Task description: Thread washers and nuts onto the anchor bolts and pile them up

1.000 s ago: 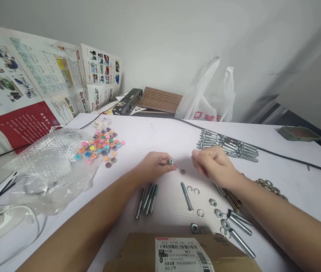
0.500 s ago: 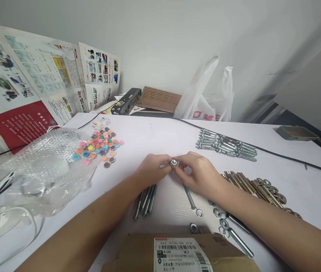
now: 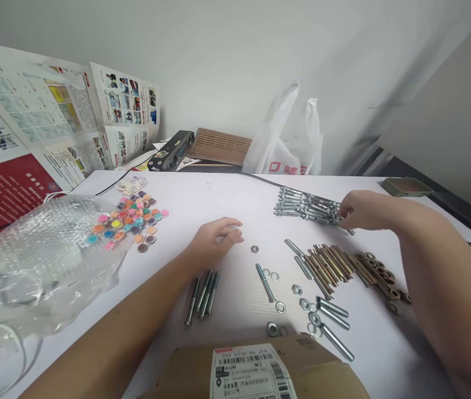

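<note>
My right hand [image 3: 364, 210] reaches to the right end of a pile of silver expansion bolts [image 3: 308, 205] at the back right. Its fingers are closed round a bolt's end there, though they partly hide it. My left hand [image 3: 218, 238] hovers over the middle of the table, fingers loosely bent and apart, holding nothing. A hex nut [image 3: 254, 249] lies just to its right. Nearer me are a thin silver bolt [image 3: 265, 283], a few washers [image 3: 280, 307] and several long bolts [image 3: 204, 294] below my left hand.
Brass-coloured sleeves [image 3: 331, 266], silver sleeves [image 3: 337, 341] and nuts [image 3: 297, 290] lie at right. A cardboard box [image 3: 185, 368] stands at the front edge. Colourful discs [image 3: 127, 216] and bubble wrap [image 3: 56, 238] are at left; a plastic bag [image 3: 281, 147] stands behind.
My hands have parted from their joint hold on a small metal piece. My right hand has moved far right to the bolt pile. A hex nut now shows on the table.
</note>
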Demonstrator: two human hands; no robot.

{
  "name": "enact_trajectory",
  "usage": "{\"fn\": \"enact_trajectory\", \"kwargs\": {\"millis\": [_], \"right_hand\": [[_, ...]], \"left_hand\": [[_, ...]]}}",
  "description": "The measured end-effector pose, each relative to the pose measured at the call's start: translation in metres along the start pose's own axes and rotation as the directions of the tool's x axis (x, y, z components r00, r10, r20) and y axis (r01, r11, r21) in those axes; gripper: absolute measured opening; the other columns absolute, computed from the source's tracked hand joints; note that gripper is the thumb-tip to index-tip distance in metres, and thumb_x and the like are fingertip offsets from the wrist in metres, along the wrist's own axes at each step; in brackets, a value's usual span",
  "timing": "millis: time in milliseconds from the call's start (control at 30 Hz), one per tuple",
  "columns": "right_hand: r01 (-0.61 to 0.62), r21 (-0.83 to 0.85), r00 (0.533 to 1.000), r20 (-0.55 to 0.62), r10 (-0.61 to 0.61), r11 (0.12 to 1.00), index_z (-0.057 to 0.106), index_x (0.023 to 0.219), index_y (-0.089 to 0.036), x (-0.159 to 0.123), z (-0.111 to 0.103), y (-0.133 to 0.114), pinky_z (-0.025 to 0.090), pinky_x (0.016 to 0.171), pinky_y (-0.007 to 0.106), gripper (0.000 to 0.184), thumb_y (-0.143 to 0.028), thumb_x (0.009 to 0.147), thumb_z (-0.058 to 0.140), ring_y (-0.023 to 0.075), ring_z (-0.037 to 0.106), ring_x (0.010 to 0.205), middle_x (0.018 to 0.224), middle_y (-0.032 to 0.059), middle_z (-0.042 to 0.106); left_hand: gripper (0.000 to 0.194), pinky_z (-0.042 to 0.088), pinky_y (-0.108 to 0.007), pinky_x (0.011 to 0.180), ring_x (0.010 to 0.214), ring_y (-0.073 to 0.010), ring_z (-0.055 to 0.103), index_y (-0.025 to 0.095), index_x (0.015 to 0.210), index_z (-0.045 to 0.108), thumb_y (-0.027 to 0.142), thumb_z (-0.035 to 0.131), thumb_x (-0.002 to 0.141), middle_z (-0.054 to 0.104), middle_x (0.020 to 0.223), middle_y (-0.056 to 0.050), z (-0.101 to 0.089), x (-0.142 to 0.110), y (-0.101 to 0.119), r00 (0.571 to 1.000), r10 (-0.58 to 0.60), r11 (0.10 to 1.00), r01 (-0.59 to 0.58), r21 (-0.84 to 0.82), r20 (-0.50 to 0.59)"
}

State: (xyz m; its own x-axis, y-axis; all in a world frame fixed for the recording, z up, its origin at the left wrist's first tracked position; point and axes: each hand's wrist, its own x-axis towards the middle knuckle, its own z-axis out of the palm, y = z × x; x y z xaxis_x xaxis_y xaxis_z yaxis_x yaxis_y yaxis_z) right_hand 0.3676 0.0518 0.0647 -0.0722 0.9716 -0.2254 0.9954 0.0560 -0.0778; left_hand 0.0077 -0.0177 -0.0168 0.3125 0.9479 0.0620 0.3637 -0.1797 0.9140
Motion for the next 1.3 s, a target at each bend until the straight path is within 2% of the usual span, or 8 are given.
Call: {"fn": "enact_trajectory", "kwargs": {"millis": [167, 500, 700, 800, 900, 1000, 1133, 1300], "right_hand": [[0.004, -0.038, 0.981, 0.192, 0.003, 0.999, 0.068, 0.072, -0.011, 0.022, 0.020, 0.015, 0.024, 0.052, 0.034, 0.006, -0.010, 0.069, 0.063, 0.0110, 0.045, 0.050, 0.066, 0.0113, 0.062], [-0.008, -0.095, 0.983, 0.182, 0.025, 0.995, 0.067, 0.075, -0.013, 0.018, 0.022, 0.004, 0.027, 0.052, 0.033, 0.008, -0.015, 0.067, 0.065, 0.0137, 0.050, 0.051, 0.069, 0.0112, 0.064], [0.096, -0.094, 0.991, 0.103, -0.086, 0.991, 0.068, 0.084, -0.018, -0.034, 0.007, -0.056, 0.032, 0.055, 0.031, 0.017, -0.032, 0.079, 0.060, 0.0143, 0.053, 0.056, 0.076, 0.0095, 0.066], [0.299, 0.040, 0.945, 0.127, -0.301, 0.954, 0.066, 0.073, -0.022, -0.069, 0.021, -0.110, 0.034, 0.053, 0.032, 0.035, -0.050, 0.085, 0.050, 0.0169, 0.052, 0.055, 0.064, 0.0062, 0.063], [0.325, 0.093, 0.926, 0.172, -0.336, 0.941, 0.056, 0.054, -0.021, -0.085, 0.048, -0.146, 0.029, 0.046, 0.032, 0.046, -0.057, 0.082, 0.051, 0.0161, 0.042, 0.045, 0.049, 0.0047, 0.052], [0.346, 0.168, 0.910, 0.178, -0.374, 0.923, 0.045, 0.048, -0.020, -0.083, 0.065, -0.153, 0.027, 0.043, 0.030, 0.042, -0.047, 0.078, 0.059, 0.0134, 0.037, 0.041, 0.045, 0.0017, 0.046], [0.346, 0.334, 0.873, 0.229, -0.431, 0.877, 0.047, 0.050, -0.019, -0.074, 0.062, -0.145, 0.027, 0.041, 0.027, 0.040, -0.041, 0.083, 0.055, 0.0107, 0.036, 0.041, 0.045, -0.0004, 0.045], [0.322, 0.533, 0.891, 0.108, -0.440, 0.782, 0.060, 0.063, -0.019, -0.071, 0.056, -0.155, 0.030, 0.043, 0.023, 0.037, -0.044, 0.088, 0.049, 0.0091, 0.042, 0.045, 0.053, -0.0013, 0.052]], "left_hand": [[0.033, 0.049, -0.031, 0.085, 0.092, -0.0184, 0.067, 0.018, 0.105, 0.063, 0.045, 0.051, 0.090, 0.073, 0.090, -0.004, 0.000, 0.000, 0.002, 0.999, -0.037, 0.999, 0.037, -0.016, -0.003], [0.030, 0.049, -0.030, 0.083, 0.087, -0.0173, 0.068, 0.016, 0.102, 0.065, 0.041, 0.052, 0.090, 0.073, 0.086, -0.004, -0.002, 0.000, 0.004, 0.998, -0.064, 0.998, 0.064, 0.004, 0.015], [0.027, 0.049, -0.029, 0.082, 0.084, -0.0162, 0.067, 0.015, 0.100, 0.065, 0.037, 0.052, 0.090, 0.072, 0.084, -0.004, -0.003, 0.001, 0.006, 0.998, -0.059, 0.998, 0.059, -0.004, 0.022], [0.027, 0.049, -0.026, 0.079, 0.080, -0.0149, 0.066, 0.015, 0.096, 0.066, 0.036, 0.051, 0.090, 0.071, 0.080, -0.004, -0.003, 0.001, 0.009, 0.998, -0.056, 0.998, 0.056, 0.006, 0.031], [0.028, 0.047, -0.024, 0.067, 0.067, -0.0127, 0.062, 0.014, 0.091, 0.067, 0.037, 0.051, 0.090, 0.068, 0.069, -0.002, -0.005, 0.000, 0.013, 0.997, -0.065, 0.997, 0.064, 0.034, 0.047], [0.031, 0.040, -0.022, 0.054, 0.054, -0.0103, 0.053, 0.014, 0.089, 0.069, 0.039, 0.052, 0.088, 0.058, 0.057, 0.001, -0.006, -0.003, 0.015, 0.995, -0.075, 0.996, 0.071, 0.058, 0.073], [0.038, 0.033, -0.022, 0.048, 0.048, -0.0084, 0.043, 0.013, 0.077, 0.072, 0.043, 0.052, 0.088, 0.051, 0.051, 0.001, -0.006, -0.005, 0.011, 0.994, -0.029, 0.998, 0.023, 0.062, 0.109], [0.036, 0.044, -0.025, 0.053, 0.060, -0.0141, 0.057, 0.017, 0.065, 0.073, 0.050, 0.066, 0.076, 0.062, 0.060, -0.003, -0.003, -0.005, 0.009, 0.991, 0.036, 0.999, -0.038, 0.017, 0.128]]}}
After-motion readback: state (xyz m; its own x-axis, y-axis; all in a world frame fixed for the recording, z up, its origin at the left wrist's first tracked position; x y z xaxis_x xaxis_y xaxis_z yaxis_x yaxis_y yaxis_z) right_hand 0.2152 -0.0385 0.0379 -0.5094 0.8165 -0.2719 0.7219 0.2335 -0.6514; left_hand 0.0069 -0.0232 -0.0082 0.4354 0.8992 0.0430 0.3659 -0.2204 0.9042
